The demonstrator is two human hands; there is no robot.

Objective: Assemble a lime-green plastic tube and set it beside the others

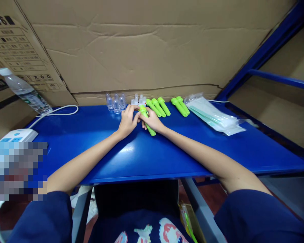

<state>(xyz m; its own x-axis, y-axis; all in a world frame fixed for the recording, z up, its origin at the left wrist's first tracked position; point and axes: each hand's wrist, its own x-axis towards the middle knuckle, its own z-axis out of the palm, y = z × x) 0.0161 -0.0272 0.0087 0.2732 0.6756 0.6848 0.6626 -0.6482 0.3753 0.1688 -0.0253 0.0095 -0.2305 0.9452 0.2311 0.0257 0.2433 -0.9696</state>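
Note:
Above the middle of the table, a bright green torch-shaped plastic piece slants with its wide head up and its narrow end toward me. My right hand is closed around its upper body. At the head, the fingers of my left hand are closed on the rim, partly hiding it. Just behind my hands stand several small clear plastic domed caps and a cluster of whitish small pieces. Similar green pieces lie in a group of three and a pair to the right.
A clear plastic bag with white and pale green contents lies at right. To the left are a water bottle, a white power strip and its cable. Cardboard walls the back of the blue table; a blue metal frame stands right.

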